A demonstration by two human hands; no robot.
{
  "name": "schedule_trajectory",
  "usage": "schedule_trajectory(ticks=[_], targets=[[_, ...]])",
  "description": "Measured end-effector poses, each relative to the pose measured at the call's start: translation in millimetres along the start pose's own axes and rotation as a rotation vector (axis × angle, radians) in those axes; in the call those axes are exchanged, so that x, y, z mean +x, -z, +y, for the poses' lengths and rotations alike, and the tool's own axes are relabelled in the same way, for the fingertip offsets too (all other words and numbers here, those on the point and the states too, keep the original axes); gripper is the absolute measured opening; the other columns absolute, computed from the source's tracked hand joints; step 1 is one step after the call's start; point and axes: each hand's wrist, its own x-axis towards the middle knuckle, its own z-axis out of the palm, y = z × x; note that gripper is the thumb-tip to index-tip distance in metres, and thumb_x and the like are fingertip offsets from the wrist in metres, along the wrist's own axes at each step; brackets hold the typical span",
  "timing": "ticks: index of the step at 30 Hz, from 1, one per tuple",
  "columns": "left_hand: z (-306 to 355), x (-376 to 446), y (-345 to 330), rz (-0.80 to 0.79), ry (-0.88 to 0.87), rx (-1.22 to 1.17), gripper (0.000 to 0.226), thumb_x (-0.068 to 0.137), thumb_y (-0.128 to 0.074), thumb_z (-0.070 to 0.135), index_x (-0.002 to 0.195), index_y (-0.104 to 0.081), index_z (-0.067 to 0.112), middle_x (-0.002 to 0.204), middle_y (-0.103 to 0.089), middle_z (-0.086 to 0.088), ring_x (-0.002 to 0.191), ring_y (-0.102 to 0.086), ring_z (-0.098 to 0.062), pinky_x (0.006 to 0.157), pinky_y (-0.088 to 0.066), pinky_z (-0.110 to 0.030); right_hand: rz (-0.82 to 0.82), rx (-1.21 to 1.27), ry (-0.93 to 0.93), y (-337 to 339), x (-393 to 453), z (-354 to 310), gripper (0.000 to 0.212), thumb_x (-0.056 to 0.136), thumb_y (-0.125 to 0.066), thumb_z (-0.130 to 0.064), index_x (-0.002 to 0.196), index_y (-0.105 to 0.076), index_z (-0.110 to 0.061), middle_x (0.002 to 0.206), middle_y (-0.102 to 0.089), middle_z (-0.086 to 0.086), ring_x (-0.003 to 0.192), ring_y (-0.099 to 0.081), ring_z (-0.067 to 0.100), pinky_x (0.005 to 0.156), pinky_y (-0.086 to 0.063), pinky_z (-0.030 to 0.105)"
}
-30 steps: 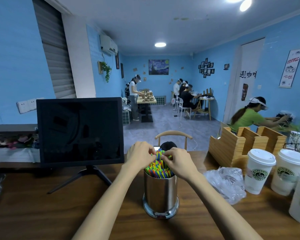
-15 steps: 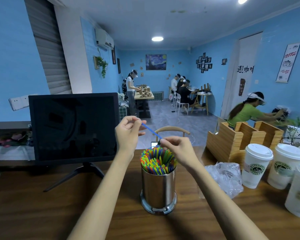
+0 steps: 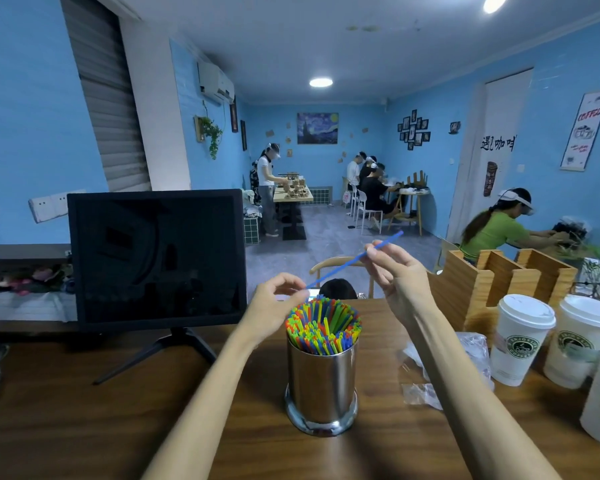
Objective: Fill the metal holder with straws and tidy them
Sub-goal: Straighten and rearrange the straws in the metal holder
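Note:
A shiny metal holder (image 3: 321, 386) stands upright on the wooden table (image 3: 84, 420), packed with several coloured straws (image 3: 323, 325) that stick out of its top. A single blue straw (image 3: 343, 266) slants through the air above the holder. My right hand (image 3: 397, 277) pinches it near its upper end, up and to the right of the holder. My left hand (image 3: 278, 303) pinches the straw's lower end just above the holder's left rim.
A dark monitor (image 3: 156, 258) on a stand is at the left. Crumpled clear plastic (image 3: 444, 368) lies right of the holder. Lidded paper cups (image 3: 520, 341) and a wooden organiser (image 3: 499, 282) fill the right side. People work further back.
The blue straw came out of the bundle. It now slants the other way: my right hand rose up and right with one end, my left hand dropped toward the holder's rim with the other.

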Motion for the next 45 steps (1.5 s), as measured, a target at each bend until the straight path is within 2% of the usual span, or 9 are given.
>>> schedule_trajectory(ticks=[7,14,18,22,26,31,37,39,45], targets=[[9.5,-11.6,6.8,-0.151,-0.030,0.318,0.014,0.078,-0.085,0.039,0.089,-0.078,0.035,0.081,-0.072,0.012,0.072,-0.059,-0.005,0.070,-0.048,-0.021,-0.044,-0.683,0.424,-8.4,4.6,31.4,0.025,0.091,-0.075,-0.008,0.115,-0.070,-0.013,0.088,-0.076,0.005,0.073,-0.072,0.009,0.069,-0.059,0.026],[21.4,-20.6,13.8,-0.276,0.009,0.485,0.009,0.078,-0.086,0.029,0.086,-0.083,0.030,0.079,-0.076,0.017,0.077,-0.065,0.005,0.081,-0.054,-0.024,-0.357,-1.302,0.346,2.5,-2.0,73.1,0.063,0.089,-0.072,-0.019,0.144,-0.048,-0.037,0.080,-0.067,-0.021,0.070,-0.066,0.005,0.074,-0.055,0.032],[17.3,-19.1,11.8,-0.247,-0.021,0.545,0.005,0.080,-0.084,0.034,0.083,-0.082,0.036,0.079,-0.074,0.020,0.081,-0.064,0.000,0.082,-0.055,-0.033,-0.417,-1.461,0.375,-0.6,1.1,70.3,0.031,0.092,-0.067,-0.023,0.122,-0.065,-0.030,0.087,-0.065,-0.015,0.083,-0.068,0.014,0.072,-0.050,0.033],[11.3,-20.2,7.1,-0.188,-0.091,0.638,0.005,0.085,-0.076,0.041,0.087,-0.078,0.037,0.081,-0.067,0.017,0.084,-0.055,-0.005,0.080,-0.051,-0.036,-0.390,-1.480,0.393,-2.9,0.5,71.9,0.020,0.095,-0.064,-0.042,0.098,-0.077,-0.028,0.097,-0.073,-0.008,0.091,-0.066,0.014,0.078,-0.050,0.033],[10.9,-21.8,2.4,-0.160,-0.174,0.656,0.008,0.096,-0.065,0.037,0.092,-0.071,0.032,0.082,-0.054,0.020,0.083,-0.046,0.000,0.078,-0.041,-0.031,-0.296,-1.346,0.420,-1.0,-3.5,69.9,0.022,0.097,-0.062,-0.043,0.100,-0.077,-0.028,0.097,-0.071,-0.008,0.088,-0.065,0.009,0.083,-0.054,0.037],[23.4,-13.0,8.1,-0.012,-0.173,0.411,0.008,0.099,-0.060,0.030,0.092,-0.065,0.030,0.090,-0.066,0.016,0.083,-0.058,-0.003,0.073,-0.046,-0.026,-0.244,-1.255,0.437,-4.2,-8.4,56.6,0.025,0.100,-0.057,-0.045,0.104,-0.075,-0.028,0.098,-0.067,-0.013,0.093,-0.065,0.007,0.085,-0.054,0.039],[46.4,2.6,13.9,0.210,-0.169,-0.025,0.015,0.100,-0.061,0.014,0.090,-0.065,0.025,0.080,-0.068,0.004,0.066,-0.059,-0.010,0.049,-0.050,-0.030,-0.538,-1.053,0.171,-17.3,-24.7,45.0,0.034,0.093,-0.071,-0.042,0.122,-0.072,-0.024,0.103,-0.075,-0.016,0.101,-0.067,-0.007,0.090,-0.050,0.017],[53.4,6.6,15.2,0.258,-0.184,-0.091,0.015,0.101,-0.059,0.013,0.091,-0.064,0.023,0.087,-0.070,-0.008,0.066,-0.059,-0.010,0.050,-0.053,-0.033,-0.573,-1.117,0.191,-17.0,-24.2,50.0,0.029,0.087,-0.080,-0.037,0.112,-0.076,-0.024,0.096,-0.077,-0.015,0.096,-0.069,-0.006,0.087,-0.050,0.016],[70.7,11.1,37.7,0.360,-0.264,-0.241,0.012,0.102,-0.056,0.006,0.099,-0.063,0.016,0.084,-0.069,0.001,0.068,-0.065,-0.012,0.060,-0.062,-0.033,-0.594,-1.078,0.162,-9.2,-16.3,48.2,0.011,0.091,-0.077,-0.027,0.088,-0.080,-0.017,0.085,-0.079,-0.005,0.083,-0.072,0.003,0.077,-0.051,0.017]])
